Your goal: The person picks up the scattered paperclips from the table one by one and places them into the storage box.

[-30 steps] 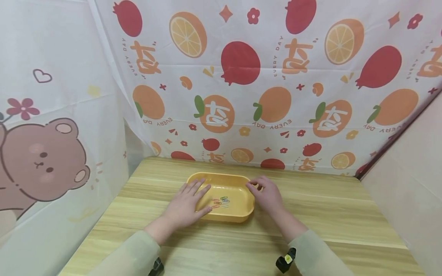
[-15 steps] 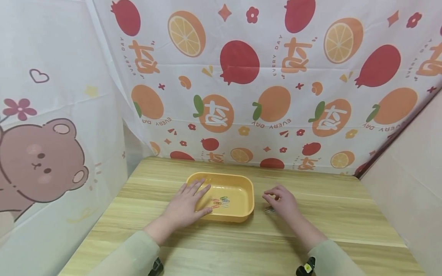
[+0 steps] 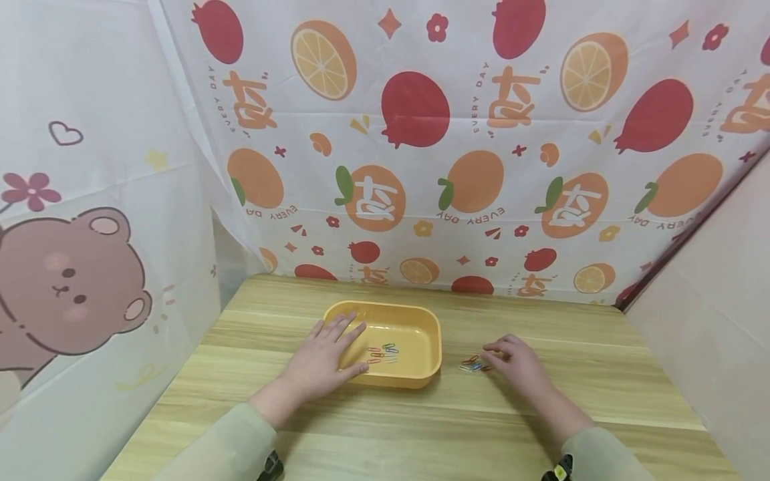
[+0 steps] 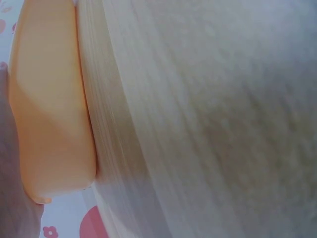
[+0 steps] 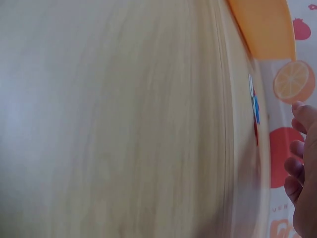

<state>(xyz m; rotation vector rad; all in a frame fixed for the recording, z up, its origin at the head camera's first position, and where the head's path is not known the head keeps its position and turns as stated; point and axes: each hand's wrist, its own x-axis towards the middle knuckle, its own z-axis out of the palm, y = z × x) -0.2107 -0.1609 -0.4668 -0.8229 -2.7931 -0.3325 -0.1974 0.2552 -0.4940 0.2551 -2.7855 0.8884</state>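
Note:
In the head view, my left hand (image 3: 325, 357) rests on the left side of a yellow plastic tray (image 3: 415, 382), fingers spread over its rim. Inside the tray lie several small paper clips (image 3: 375, 355) in red, green, blue and pale colours. To the tray's right, a loose pile of coloured paper clips (image 3: 471, 366) lies on the table. My right hand (image 3: 520, 364) hovers at the right edge of that pile, fingers loosely bent, with nothing visible between them. The right wrist view has the right hand (image 5: 304, 163) at its edge, above the pile's paper clips (image 5: 255, 109).
The wood-grain table (image 3: 373, 434) carries the tray and the pile. A fruit-print cloth (image 3: 421, 167) hangs behind the table's far edge. A bear-print cloth (image 3: 72, 287) hangs on the left, and a pale wall (image 3: 710, 287) stands on the right.
My right hand has moved right and toward me, from the tray's right rim to the pile, and the pile has come into sight. The left hand has stayed on the tray.

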